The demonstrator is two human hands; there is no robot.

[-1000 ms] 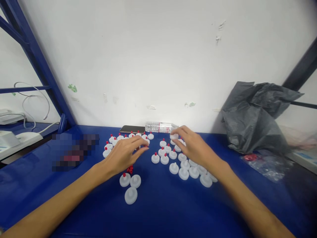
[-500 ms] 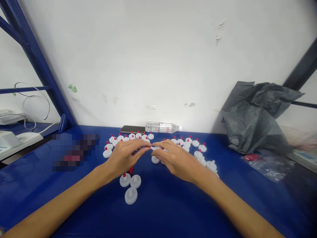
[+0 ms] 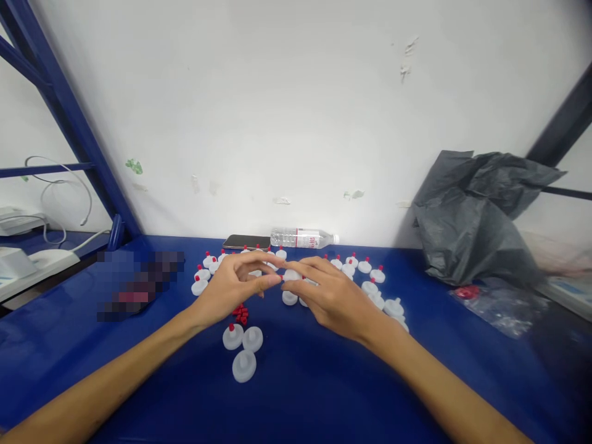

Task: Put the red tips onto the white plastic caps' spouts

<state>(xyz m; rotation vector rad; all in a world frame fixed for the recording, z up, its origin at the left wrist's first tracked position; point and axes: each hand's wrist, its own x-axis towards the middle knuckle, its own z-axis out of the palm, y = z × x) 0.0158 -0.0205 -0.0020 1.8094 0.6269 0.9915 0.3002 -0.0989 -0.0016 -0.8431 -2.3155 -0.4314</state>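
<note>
White round lids with a short spout stand in loose groups on the blue table, many with a small red cap on the spout. My right hand (image 3: 329,295) is closed on one white lid (image 3: 292,274), held sideways with its spout toward the left. My left hand (image 3: 241,280) has its fingers apart; its thumb tip touches the red cap at that spout, and its index finger reaches over to the right fingertips. Below the left hand lies a small pile of red caps (image 3: 241,314). Nearest me are a red-capped lid (image 3: 232,337) and two bare lids (image 3: 244,365).
Along the wall lie a phone (image 3: 246,241) and a clear water bottle (image 3: 305,238). At the right are a grey plastic bag (image 3: 476,216) and a clear bag (image 3: 504,308) with red pieces. A blurred dark item (image 3: 143,287) lies left. More lids (image 3: 394,307) stand right.
My left index finger and thumb have spread apart from their pinch at the red cap. More of the red pile shows. My right hand stays almost still with the lid.
</note>
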